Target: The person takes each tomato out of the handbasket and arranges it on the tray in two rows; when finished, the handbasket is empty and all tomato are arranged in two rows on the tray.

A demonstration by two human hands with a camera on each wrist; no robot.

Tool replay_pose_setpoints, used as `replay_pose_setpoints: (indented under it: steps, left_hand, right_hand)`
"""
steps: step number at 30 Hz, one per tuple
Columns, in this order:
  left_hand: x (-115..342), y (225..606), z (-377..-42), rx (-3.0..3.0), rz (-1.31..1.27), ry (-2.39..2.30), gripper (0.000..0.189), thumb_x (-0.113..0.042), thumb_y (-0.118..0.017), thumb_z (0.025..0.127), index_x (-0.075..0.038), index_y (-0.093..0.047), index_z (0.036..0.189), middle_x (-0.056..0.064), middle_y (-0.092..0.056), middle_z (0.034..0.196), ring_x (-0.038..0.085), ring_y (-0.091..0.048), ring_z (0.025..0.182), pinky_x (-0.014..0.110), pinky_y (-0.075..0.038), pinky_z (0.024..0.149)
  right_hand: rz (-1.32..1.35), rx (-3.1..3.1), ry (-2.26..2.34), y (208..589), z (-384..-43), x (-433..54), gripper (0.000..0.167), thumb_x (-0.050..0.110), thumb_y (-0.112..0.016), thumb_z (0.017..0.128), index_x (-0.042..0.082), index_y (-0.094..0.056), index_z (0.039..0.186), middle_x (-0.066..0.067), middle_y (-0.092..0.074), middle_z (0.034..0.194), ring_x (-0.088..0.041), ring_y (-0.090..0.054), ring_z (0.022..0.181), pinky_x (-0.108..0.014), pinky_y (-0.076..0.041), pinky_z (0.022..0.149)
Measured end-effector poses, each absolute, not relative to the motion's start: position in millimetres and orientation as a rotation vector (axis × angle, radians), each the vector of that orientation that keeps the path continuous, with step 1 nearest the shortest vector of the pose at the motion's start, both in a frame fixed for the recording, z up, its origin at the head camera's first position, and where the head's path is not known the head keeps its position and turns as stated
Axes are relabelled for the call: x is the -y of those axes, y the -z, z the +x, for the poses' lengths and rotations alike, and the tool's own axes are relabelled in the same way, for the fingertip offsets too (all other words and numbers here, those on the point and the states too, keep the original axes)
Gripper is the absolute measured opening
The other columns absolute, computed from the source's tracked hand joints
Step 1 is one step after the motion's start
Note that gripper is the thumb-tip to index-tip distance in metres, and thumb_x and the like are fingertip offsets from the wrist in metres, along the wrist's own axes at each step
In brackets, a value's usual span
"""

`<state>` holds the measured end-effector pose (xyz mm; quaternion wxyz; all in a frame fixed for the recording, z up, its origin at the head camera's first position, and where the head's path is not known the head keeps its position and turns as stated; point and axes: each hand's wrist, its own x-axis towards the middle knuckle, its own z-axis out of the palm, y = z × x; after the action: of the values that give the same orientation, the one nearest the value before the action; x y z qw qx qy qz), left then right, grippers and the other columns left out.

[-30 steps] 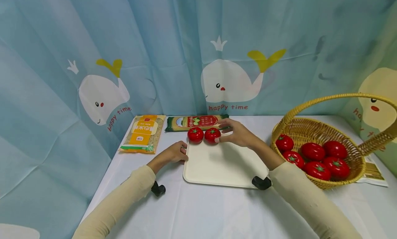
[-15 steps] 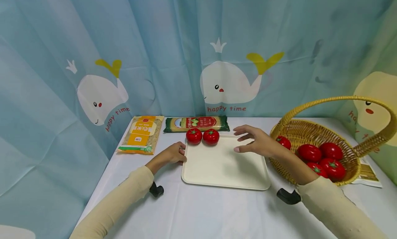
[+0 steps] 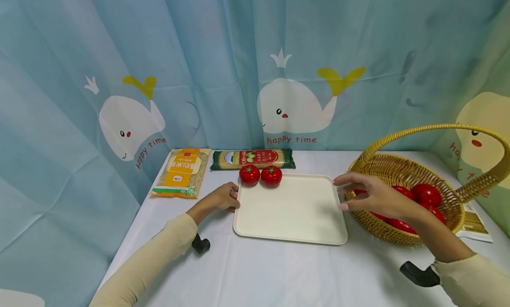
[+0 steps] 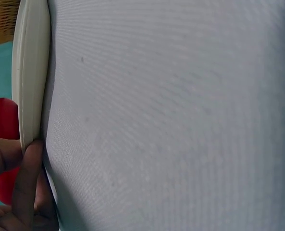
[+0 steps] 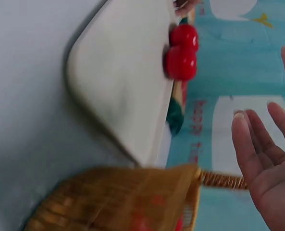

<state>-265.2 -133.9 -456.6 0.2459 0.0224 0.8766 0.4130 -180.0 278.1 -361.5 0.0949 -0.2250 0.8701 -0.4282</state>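
Note:
My left hand holds the left edge of a cream rectangular tray. In the left wrist view its thumb and fingers pinch the tray's rim. Two red tomatoes with green tops, one at the corner and a second tomato beside it, sit at the tray's back left. My right hand hangs in the air between the tray and a wicker basket, overlapping the basket's left rim in the head view. Its fingers are spread apart and hold nothing. Several red tomatoes lie in the basket, some hidden behind this hand.
Behind the tray lies a green and red spaghetti packet. An orange and clear bag of grain is at the back left. The basket's tall arched handle rises on the right, with another packet partly behind the basket.
My right hand has let go of the second tomato at the tray's back left and moved right, across the tray to the basket. The left hand has stayed on the tray's edge.

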Motion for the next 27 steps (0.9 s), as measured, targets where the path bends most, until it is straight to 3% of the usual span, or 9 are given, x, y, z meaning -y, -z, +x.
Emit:
replay_pose_setpoints:
  steps: [7, 12, 22, 27]
  left_hand:
    - [135.7, 455.6, -264.3, -2.371, 0.095, -1.168, 0.053, 0.003, -0.071, 0.082, 0.003, -0.048, 0.130, 0.013, -0.059, 0.102, 0.018, -0.062, 0.078, 0.027, -0.061, 0.067]
    - [135.6, 457.8, -264.5, -2.367, 0.095, -1.166, 0.053, 0.003, -0.070, 0.082, 0.003, -0.048, 0.130, 0.013, -0.059, 0.102, 0.018, -0.061, 0.078, 0.027, -0.061, 0.066]
    - [135.1, 455.8, -264.9, -2.383, 0.086, -1.152, 0.052, 0.003, -0.071, 0.082, 0.003, -0.049, 0.129, 0.011, -0.057, 0.099, 0.017, -0.060, 0.075, 0.026, -0.060, 0.064]
    - [134.3, 456.3, -264.0, -2.387, 0.092, -1.147, 0.052, 0.004, -0.071, 0.081, 0.003, -0.049, 0.128, 0.012, -0.058, 0.098, 0.017, -0.061, 0.074, 0.026, -0.060, 0.064]
  right_hand:
    - [-0.654, -2.651, 1.204, 364.1, -173.5, -308.7, 0.050, 0.018, -0.079, 0.086, 0.010, -0.060, 0.131, -0.007, -0.064, 0.123, -0.013, -0.065, 0.104, -0.025, -0.060, 0.078]
    - [-0.614, -2.661, 1.189, 366.4, -173.6, -327.8, 0.050, 0.016, -0.077, 0.088, 0.009, -0.058, 0.133, -0.011, -0.065, 0.125, -0.009, -0.067, 0.104, -0.025, -0.060, 0.078]
    - [-0.452, -2.757, 1.124, 364.3, -197.8, -362.2, 0.050, 0.019, -0.073, 0.092, 0.006, -0.055, 0.136, 0.007, -0.064, 0.122, 0.000, -0.061, 0.101, -0.021, -0.057, 0.077]
    - [-0.423, -2.760, 1.062, 363.0, -215.9, -372.2, 0.054, 0.024, -0.071, 0.094, 0.006, -0.051, 0.141, 0.000, -0.061, 0.130, 0.002, -0.059, 0.104, -0.017, -0.054, 0.080]
